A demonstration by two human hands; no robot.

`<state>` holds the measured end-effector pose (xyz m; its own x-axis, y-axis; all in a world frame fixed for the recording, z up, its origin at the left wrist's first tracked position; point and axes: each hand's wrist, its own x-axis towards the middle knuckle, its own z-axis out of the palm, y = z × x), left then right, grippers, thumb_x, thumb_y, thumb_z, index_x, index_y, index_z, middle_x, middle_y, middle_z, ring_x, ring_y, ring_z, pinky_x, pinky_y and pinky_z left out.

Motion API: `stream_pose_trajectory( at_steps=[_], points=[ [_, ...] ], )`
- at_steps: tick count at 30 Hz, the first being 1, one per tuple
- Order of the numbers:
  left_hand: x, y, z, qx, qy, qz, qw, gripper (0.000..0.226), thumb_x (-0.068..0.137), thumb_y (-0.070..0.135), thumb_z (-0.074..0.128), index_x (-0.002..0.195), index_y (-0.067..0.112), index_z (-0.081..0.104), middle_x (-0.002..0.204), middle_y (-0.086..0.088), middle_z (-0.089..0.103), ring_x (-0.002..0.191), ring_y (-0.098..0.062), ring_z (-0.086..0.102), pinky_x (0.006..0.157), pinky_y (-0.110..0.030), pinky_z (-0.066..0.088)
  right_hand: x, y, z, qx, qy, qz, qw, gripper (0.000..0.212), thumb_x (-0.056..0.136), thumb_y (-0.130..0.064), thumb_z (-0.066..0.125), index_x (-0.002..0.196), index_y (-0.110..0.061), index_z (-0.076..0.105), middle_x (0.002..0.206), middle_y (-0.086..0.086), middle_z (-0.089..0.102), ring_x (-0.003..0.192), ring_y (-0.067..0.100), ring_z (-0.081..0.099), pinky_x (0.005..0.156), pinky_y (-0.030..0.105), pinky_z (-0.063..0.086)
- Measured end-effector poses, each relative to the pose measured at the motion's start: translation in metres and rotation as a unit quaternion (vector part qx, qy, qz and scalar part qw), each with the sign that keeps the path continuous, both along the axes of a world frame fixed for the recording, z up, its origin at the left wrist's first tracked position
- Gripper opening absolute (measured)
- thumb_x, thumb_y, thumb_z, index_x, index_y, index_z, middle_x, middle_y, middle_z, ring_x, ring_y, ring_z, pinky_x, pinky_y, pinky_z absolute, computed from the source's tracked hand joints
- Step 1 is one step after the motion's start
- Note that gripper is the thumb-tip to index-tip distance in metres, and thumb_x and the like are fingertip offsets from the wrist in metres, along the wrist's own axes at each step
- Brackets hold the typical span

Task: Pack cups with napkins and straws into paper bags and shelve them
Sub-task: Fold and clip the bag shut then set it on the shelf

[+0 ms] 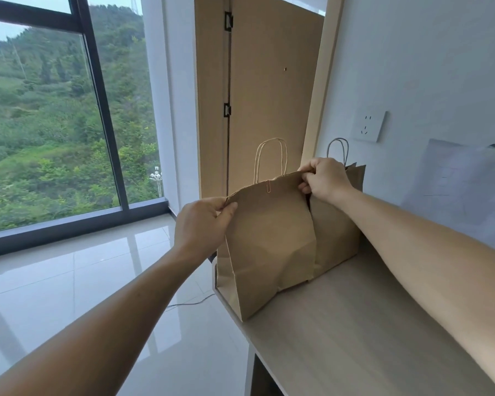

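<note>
A brown paper bag with a twine handle stands upright at the left end of a pale wooden shelf. Its top is closed flat, with a small red clip on the rim. My left hand pinches the bag's top left corner. My right hand pinches its top right corner. A second brown paper bag stands right behind it against the wall, its handle sticking up. What the bags hold is hidden.
A white wall with a power socket runs along the shelf's far side. A tan wooden panel rises behind the bags. Glossy white floor tiles and a large window lie to the left. A thin cable crosses the floor.
</note>
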<state>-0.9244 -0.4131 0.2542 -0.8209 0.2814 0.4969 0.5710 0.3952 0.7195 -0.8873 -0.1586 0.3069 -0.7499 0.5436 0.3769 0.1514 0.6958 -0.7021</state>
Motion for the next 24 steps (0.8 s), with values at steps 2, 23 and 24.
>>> stream_pose_trajectory(
  at_steps=[2,23,24],
  points=[
    [-0.002,0.002,0.002,0.002,0.007,0.007,1.0,0.022,0.095,0.035,0.062,0.09,0.023,0.079,0.059,-0.002,0.065,0.071,-0.024,0.062,0.073,-0.038,0.053,-0.002,0.003,0.0,0.015,-0.003,-0.005,1.0,0.02,0.096,-0.003,0.05,0.095,-0.015,0.066,0.073,0.005,0.07,0.056,0.006,0.067,0.074,0.024,0.057],
    [0.025,0.014,-0.014,-0.174,0.312,-0.029,0.933,0.066,0.077,0.036,0.064,0.138,0.021,0.043,0.147,-0.001,0.031,0.14,-0.026,0.018,0.114,-0.045,0.012,0.099,-0.054,-0.006,0.177,-0.155,-0.048,0.971,0.05,0.095,-0.033,0.059,0.141,-0.017,0.048,0.142,0.003,0.052,0.129,0.022,0.05,0.107,0.036,0.04],
    [0.031,0.019,-0.016,-0.201,0.313,-0.05,0.927,0.062,0.08,0.039,0.062,0.137,0.021,0.045,0.148,-0.001,0.031,0.142,-0.026,0.017,0.114,-0.046,0.013,0.114,-0.06,-0.009,0.183,-0.191,-0.046,0.963,0.054,0.095,-0.035,0.059,0.144,-0.018,0.045,0.147,0.003,0.047,0.132,0.022,0.047,0.108,0.036,0.037]
  ],
)
